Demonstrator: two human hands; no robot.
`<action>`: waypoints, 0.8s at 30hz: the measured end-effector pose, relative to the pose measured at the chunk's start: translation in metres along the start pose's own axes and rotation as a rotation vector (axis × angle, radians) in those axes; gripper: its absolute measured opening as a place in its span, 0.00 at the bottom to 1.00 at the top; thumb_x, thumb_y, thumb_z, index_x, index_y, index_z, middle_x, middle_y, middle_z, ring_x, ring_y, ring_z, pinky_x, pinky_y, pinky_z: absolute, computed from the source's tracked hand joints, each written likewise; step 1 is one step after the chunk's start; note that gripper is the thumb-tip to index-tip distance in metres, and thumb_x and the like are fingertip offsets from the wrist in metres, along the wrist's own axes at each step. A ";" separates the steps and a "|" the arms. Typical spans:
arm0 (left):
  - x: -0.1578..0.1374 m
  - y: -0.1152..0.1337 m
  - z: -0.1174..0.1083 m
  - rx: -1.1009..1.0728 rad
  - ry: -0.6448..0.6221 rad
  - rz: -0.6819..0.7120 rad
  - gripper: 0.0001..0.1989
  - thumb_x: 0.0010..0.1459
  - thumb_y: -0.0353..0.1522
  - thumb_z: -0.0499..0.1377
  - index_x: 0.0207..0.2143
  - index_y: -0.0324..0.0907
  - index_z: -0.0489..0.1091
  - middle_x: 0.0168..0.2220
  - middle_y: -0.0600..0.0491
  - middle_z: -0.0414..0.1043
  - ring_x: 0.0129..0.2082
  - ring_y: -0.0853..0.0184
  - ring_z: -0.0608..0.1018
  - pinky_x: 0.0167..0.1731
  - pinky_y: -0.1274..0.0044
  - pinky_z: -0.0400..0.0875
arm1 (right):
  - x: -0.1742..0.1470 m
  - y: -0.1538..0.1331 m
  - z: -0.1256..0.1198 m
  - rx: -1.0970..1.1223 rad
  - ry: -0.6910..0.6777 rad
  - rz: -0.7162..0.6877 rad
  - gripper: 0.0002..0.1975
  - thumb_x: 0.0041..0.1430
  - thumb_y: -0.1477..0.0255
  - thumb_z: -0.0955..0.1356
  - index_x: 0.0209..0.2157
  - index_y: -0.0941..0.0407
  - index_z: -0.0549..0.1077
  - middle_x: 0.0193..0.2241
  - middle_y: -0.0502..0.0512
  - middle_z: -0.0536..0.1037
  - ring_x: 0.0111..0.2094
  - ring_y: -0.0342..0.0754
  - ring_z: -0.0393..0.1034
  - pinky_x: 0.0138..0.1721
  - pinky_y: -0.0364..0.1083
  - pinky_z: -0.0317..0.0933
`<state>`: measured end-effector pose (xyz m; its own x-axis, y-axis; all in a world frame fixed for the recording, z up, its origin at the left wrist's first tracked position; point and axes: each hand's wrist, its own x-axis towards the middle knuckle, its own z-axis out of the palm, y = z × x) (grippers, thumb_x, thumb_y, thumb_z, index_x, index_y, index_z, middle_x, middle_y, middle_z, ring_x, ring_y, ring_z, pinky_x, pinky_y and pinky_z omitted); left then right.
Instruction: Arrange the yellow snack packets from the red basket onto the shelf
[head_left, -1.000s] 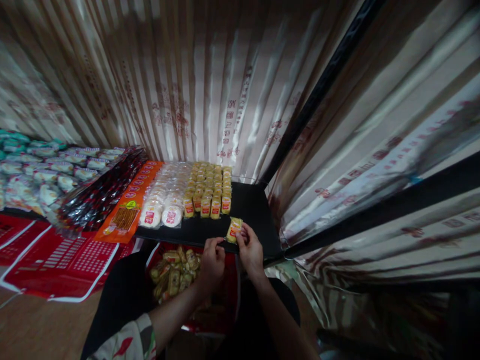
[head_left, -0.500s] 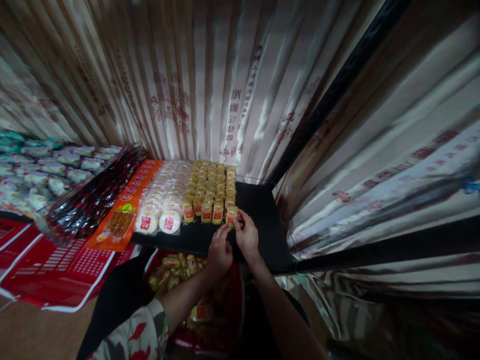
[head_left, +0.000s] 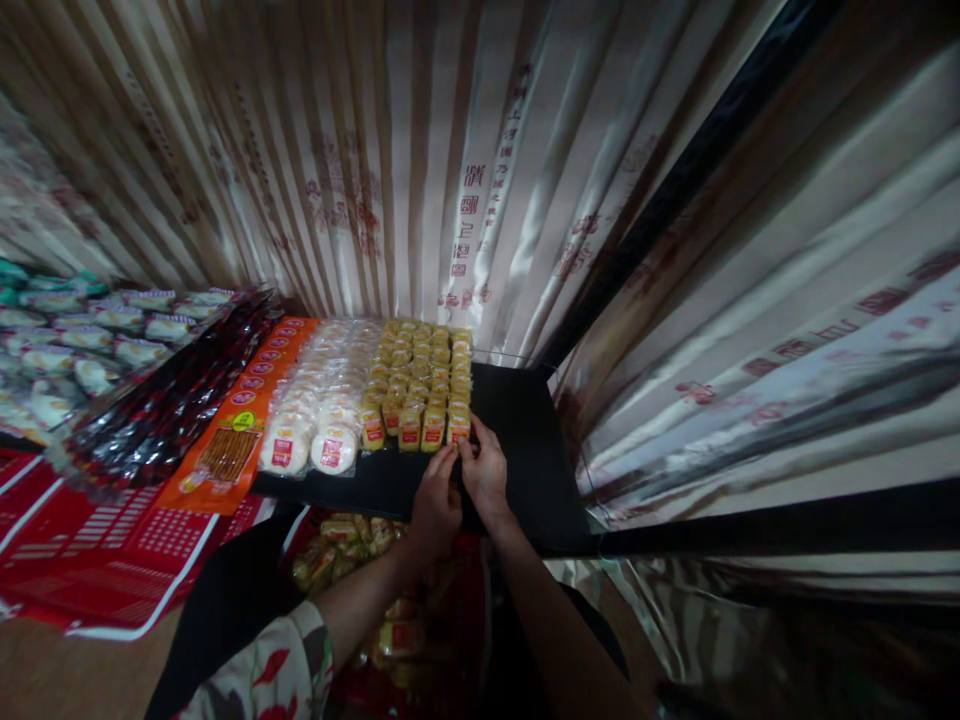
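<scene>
A small yellow wrapped snack packet with a red label stands at the front of the rightmost column of like packets. My right hand has its thumb and fingers closed at the packet's lower right side. At its bottom edge, the fingertips of my left hand are pinched together against it. Round white packaged crackers lie in rows to the left of the yellow packets. All of these rest on a black shelf.
An orange snack bag and dark red shiny packages lie further left, beside several white packets. Below the shelf, a red basket holds loose yellow packets. Another red basket sits left. Printed curtains hang behind.
The yellow packet between my hands has moved back slightly, into line with the front of its column. My hands have stayed close to it. The view has shifted a little.
</scene>
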<state>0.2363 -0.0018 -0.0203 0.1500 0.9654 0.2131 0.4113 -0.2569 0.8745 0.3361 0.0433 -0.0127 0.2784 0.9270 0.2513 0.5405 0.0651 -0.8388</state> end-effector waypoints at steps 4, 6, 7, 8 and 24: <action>0.001 0.002 0.000 0.035 -0.027 0.036 0.30 0.48 0.22 0.45 0.57 0.30 0.58 0.58 0.40 0.58 0.60 0.61 0.59 0.60 0.65 0.54 | -0.001 0.000 0.002 0.019 0.042 0.015 0.23 0.55 0.64 0.61 0.51 0.60 0.68 0.47 0.64 0.71 0.40 0.51 0.69 0.43 0.50 0.65; 0.000 0.001 0.002 0.046 -0.014 0.060 0.29 0.50 0.22 0.44 0.57 0.30 0.57 0.58 0.39 0.58 0.60 0.60 0.59 0.60 0.64 0.55 | -0.002 0.002 0.002 0.055 0.040 0.027 0.23 0.55 0.64 0.61 0.50 0.60 0.68 0.46 0.64 0.71 0.39 0.50 0.70 0.42 0.49 0.66; 0.001 0.001 0.003 0.044 -0.003 0.072 0.28 0.51 0.23 0.44 0.57 0.30 0.57 0.58 0.39 0.58 0.60 0.60 0.59 0.59 0.64 0.56 | -0.002 0.003 0.002 0.072 0.031 0.032 0.23 0.55 0.64 0.61 0.50 0.60 0.69 0.46 0.64 0.72 0.39 0.50 0.70 0.42 0.49 0.66; 0.001 0.000 0.005 0.038 0.008 0.084 0.27 0.52 0.23 0.44 0.56 0.30 0.57 0.57 0.38 0.58 0.59 0.60 0.60 0.59 0.64 0.57 | -0.003 0.003 0.002 0.086 0.025 0.039 0.23 0.55 0.64 0.62 0.49 0.59 0.69 0.45 0.64 0.72 0.38 0.50 0.70 0.41 0.49 0.66; 0.003 -0.007 0.014 0.136 -0.044 0.061 0.27 0.54 0.22 0.43 0.58 0.31 0.55 0.59 0.39 0.54 0.60 0.60 0.58 0.60 0.64 0.56 | 0.025 0.002 0.008 0.481 -0.056 0.241 0.32 0.58 0.51 0.56 0.59 0.54 0.58 0.61 0.53 0.57 0.62 0.48 0.49 0.62 0.50 0.42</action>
<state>0.2469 0.0025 -0.0321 0.2167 0.9458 0.2419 0.5177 -0.3214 0.7929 0.3378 0.0699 -0.0119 0.3002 0.9538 0.0091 0.0378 -0.0024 -0.9993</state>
